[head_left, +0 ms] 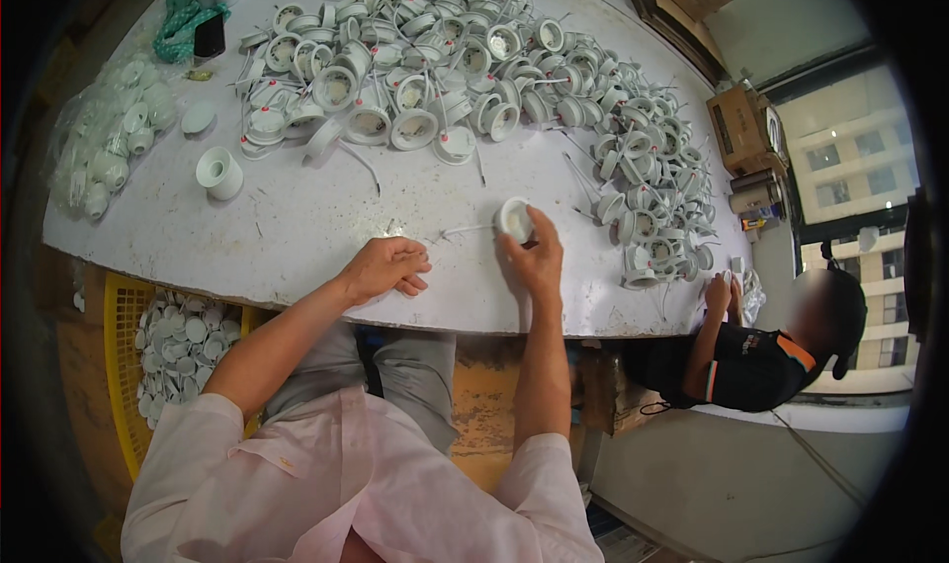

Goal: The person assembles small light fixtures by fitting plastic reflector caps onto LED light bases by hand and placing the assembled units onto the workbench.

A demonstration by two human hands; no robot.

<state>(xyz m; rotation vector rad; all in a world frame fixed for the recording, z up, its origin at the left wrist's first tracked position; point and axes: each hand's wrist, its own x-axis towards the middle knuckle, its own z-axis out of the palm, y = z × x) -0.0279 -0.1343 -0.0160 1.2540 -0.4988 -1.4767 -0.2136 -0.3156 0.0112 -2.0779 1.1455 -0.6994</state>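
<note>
Between the thumb and fingers of my right hand is a white round light fitting, its open face upward. A thin white wire runs from its left side over the table. My left hand rests near the table's front edge, fingers loosely bent and apart, with nothing visible in them. Beyond both hands lies a large heap of similar white fittings with wires, some bearing small red dots. The heap extends down the right side of the table.
A white cup-shaped part and a white disc lie at the left, beside a clear bag of white bulb-like parts. A yellow crate of white discs stands below the table edge. Another person works at the right.
</note>
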